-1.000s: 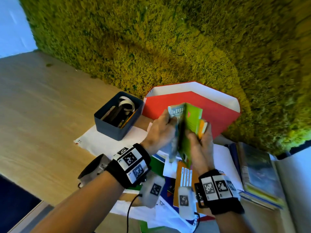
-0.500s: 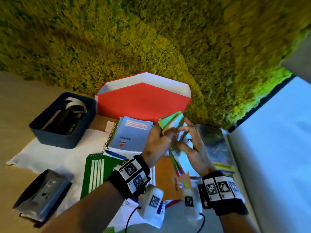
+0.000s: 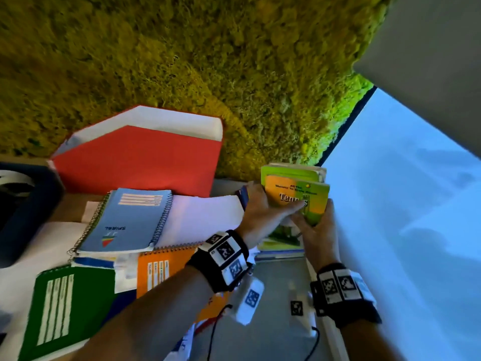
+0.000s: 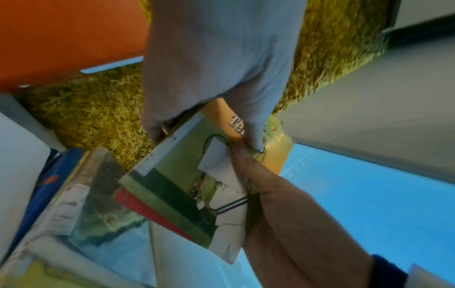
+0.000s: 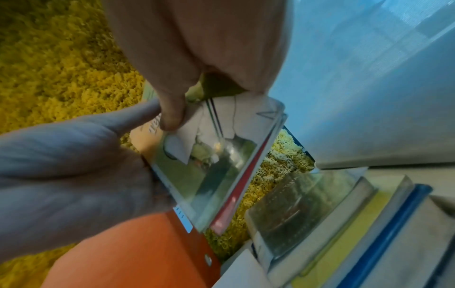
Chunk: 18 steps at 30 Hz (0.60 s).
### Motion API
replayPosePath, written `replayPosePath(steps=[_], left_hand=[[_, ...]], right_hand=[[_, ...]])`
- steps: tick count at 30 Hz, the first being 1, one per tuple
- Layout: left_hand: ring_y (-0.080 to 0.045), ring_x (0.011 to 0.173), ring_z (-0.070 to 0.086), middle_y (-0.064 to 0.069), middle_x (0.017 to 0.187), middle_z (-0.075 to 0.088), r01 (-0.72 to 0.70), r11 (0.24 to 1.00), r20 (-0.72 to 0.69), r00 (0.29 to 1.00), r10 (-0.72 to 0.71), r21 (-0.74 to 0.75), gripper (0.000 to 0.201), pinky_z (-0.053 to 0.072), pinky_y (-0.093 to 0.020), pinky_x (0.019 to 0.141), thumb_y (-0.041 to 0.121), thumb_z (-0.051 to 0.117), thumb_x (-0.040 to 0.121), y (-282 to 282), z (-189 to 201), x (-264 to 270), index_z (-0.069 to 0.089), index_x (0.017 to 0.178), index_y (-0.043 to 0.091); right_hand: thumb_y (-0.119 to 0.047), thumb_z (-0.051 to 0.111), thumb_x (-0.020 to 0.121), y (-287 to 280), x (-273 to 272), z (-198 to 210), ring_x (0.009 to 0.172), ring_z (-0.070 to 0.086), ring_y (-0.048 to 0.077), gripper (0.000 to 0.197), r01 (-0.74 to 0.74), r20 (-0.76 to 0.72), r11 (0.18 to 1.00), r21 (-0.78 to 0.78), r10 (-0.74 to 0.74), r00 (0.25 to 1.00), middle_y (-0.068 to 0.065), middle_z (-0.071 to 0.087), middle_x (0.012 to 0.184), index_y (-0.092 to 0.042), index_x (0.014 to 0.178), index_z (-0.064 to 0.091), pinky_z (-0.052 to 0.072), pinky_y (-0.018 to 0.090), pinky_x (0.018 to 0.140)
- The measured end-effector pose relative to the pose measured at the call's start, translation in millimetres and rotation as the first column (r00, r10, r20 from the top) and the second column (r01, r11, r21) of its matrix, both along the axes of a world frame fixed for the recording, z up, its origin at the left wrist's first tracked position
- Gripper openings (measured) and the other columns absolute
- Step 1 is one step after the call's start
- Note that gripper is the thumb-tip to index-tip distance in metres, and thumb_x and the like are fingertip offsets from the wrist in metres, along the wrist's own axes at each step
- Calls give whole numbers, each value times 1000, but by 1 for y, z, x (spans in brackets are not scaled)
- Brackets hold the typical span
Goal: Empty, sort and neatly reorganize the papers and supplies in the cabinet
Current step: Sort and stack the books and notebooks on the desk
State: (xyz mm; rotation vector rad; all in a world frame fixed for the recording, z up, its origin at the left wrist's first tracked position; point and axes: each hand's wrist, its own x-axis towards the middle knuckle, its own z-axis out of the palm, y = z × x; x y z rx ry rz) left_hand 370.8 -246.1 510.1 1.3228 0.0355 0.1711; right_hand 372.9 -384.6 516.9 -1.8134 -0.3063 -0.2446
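The left hand (image 3: 263, 208) and the right hand (image 3: 316, 225) together hold a small bundle of booklets (image 3: 299, 194) just above a stack of books (image 3: 279, 243) at the right end of the table (image 3: 75, 207); the left fingers (image 4: 253, 136) are curled over the bundle's orange-and-green top cover, the index lying across the printed title, with the thumb out of sight on the far side; the right thumb (image 5: 172, 115) presses on the same cover while the right fingers wrap beneath it, so both hands pinch the bundle between them; in the wrist views the bundle shows a green cover with a drawn figure, a pale page edge and a thin red cover (image 4: 147, 212) under it; the bundle is tilted, its lower corner over the stack but, as far as can be told, not resting on it; the stack of books lies flat, a glossy dark cover (image 5: 295, 196) on top, yellow and blue spines below; to the left of the hands, white sheets (image 3: 205, 214) spread over the table, with a blue spiral notebook (image 3: 127, 220) on them, an orange spiral notebook (image 3: 161, 269) partly under the left forearm, and a green notebook (image 3: 67, 306) nearest the camera; a red folder (image 3: 138, 160) leans against the moss wall (image 3: 182, 61) behind them; a dark bin (image 3: 28, 204) sits at the far left edge; a pale panel (image 3: 406, 217) rises to the right of the hands.
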Motion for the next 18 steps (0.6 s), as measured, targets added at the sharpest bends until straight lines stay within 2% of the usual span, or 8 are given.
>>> replayPosePath(steps=[3, 6, 7, 9, 12, 13, 16, 18], left_hand=[[-17, 113, 61, -2, 119, 65, 31, 995, 25, 999, -33, 99, 74, 50, -46, 98, 50, 82, 70, -18, 5, 24, 43, 127, 21], [-15, 116, 56, -2, 125, 61, 26, 961, 71, 996, -47, 276, 58, 44, -35, 101, 33, 70, 89, -21, 7, 42, 40, 135, 16], [-15, 118, 55, -2, 127, 59, 23, 938, 58, 997, -46, 345, 55, 43, -33, 101, 30, 67, 92, -19, 2, 48, 40, 138, 16], [-16, 122, 52, -2, 132, 57, 52, 888, 20, 997, -69, 456, 53, 41, -34, 104, 27, 63, 95, -15, -20, 56, 39, 142, 17], [-18, 129, 49, -2, 139, 53, 150, 823, -73, 989, -131, 548, 58, 39, -42, 110, 42, 59, 92, -14, -58, 57, 40, 142, 21], [-18, 129, 49, -2, 140, 52, 169, 798, -101, 986, -135, 578, 61, 40, -44, 109, 48, 55, 91, -16, -69, 59, 39, 142, 22], [-25, 122, 54, -7, 135, 55, 173, 700, -167, 983, -78, 693, 58, 46, -46, 102, 51, 48, 92, -19, -79, 70, 40, 138, 17], [-27, 108, 60, -8, 119, 62, 173, 647, -193, 980, -41, 742, 49, 50, -37, 90, 46, 49, 96, -17, -68, 75, 47, 130, 10]], right_hand=[[-12, 68, 86, -15, 33, -5, 90, 63, -1, 42, 45, 21, 999, 18, -45, 999, -10, 62, 103, -31, 110, 40, 50, 14, 72], [-22, 66, 89, -24, 59, -15, 89, 58, 8, 46, 64, 2, 997, -39, -64, 998, -6, 57, 103, -20, 120, 33, 44, 5, 65], [-28, 67, 89, -27, 65, -23, 91, 57, 8, 51, 69, -18, 995, -65, -71, 997, -4, 56, 106, -18, 124, 31, 44, 4, 68], [-36, 70, 85, -36, 74, -44, 105, 57, 16, 62, 46, -84, 988, -147, -59, 995, 3, 55, 119, -22, 131, 30, 49, 21, 85], [-15, 66, 88, -48, 79, -75, 111, 55, 24, 56, -41, -163, 966, -256, -1, 987, 10, 55, 121, -22, 131, 30, 48, 42, 93], [-10, 63, 90, -50, 80, -79, 109, 56, 24, 53, -48, -173, 959, -279, -1, 985, 11, 56, 120, -20, 131, 32, 48, 44, 93], [-6, 59, 92, -53, 90, -76, 93, 61, 14, 43, -64, -164, 931, -360, 4, 987, 3, 59, 107, -11, 128, 38, 45, 26, 80], [-9, 59, 93, -56, 96, -73, 83, 61, 8, 33, -76, -176, 932, -355, 13, 984, -2, 60, 98, -13, 120, 41, 47, 27, 75]])
